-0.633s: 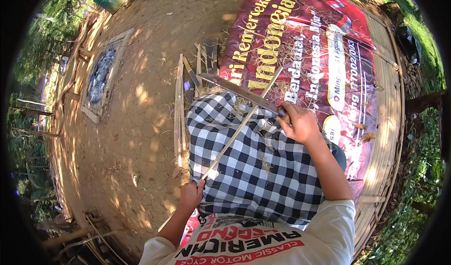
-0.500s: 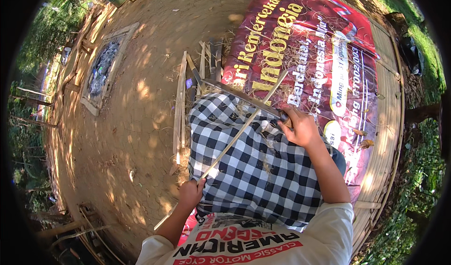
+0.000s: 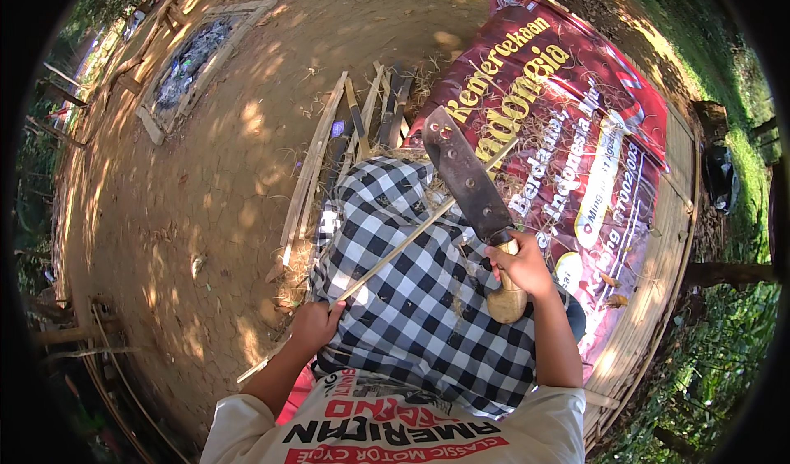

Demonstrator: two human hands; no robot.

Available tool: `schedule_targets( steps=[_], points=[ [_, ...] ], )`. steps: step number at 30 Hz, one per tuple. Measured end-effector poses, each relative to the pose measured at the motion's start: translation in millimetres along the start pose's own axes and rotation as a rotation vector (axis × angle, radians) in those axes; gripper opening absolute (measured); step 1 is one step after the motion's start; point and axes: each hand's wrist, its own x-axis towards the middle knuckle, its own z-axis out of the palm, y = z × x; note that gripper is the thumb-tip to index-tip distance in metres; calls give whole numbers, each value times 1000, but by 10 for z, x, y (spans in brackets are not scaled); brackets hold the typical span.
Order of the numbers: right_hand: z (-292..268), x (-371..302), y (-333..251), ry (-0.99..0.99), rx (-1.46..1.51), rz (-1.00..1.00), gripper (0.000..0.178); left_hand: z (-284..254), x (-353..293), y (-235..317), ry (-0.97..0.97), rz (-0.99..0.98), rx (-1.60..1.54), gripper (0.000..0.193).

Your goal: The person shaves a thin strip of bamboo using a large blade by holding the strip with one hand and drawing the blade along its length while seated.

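While the left grip is clenched round the strip, the right grip clasps the knife. The strip slants across the cloth from beyond its left edge, passes under the knife and ends over the banner, spread short of the bench's right edge. Sticks lie off the cloth's upper left corner.

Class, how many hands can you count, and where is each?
2: the left hand at the checked cloth's left edge, gripping the strip; the right hand farther right, holding the knife. No others show.
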Motion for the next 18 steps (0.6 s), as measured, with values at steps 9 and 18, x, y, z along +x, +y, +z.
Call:
schedule_targets(
  steps=[9, 18],
  points=[
    [318, -167, 183, 117, 27, -62, 13, 100, 41, -110, -3, 40, -60, 57],
    [694, -420, -6, 464, -806, -602, 28, 48, 22, -79, -3, 30, -19, 54]
  ],
)
